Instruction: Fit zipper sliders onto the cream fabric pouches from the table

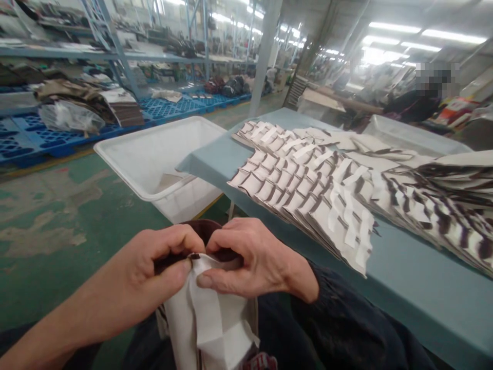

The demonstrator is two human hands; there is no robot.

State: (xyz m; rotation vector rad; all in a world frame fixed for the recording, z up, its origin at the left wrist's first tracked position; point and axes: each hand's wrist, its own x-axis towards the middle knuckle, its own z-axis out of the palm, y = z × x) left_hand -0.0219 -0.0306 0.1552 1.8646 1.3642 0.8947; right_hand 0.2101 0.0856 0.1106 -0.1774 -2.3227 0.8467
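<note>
Both my hands pinch the top edge of a cream fabric piece with dark brown backing (227,313), which hangs down over my lap. My left hand (154,272) has thumb and forefinger closed on the edge beside a small dark brown tip. Close against it, my right hand (250,257) grips the same edge, its thumb lying on a white strip that runs down the front. Brown material shows behind the fingers. The far side of the piece is hidden by my hands.
To the right, a blue-grey covered table (416,277) bears stacked cream fabric pieces (304,185) with brown edges. A white plastic tub (154,190) stands beyond my hands. Blue pallets (165,110) and shelving lie behind. A person (416,100) is at the back right.
</note>
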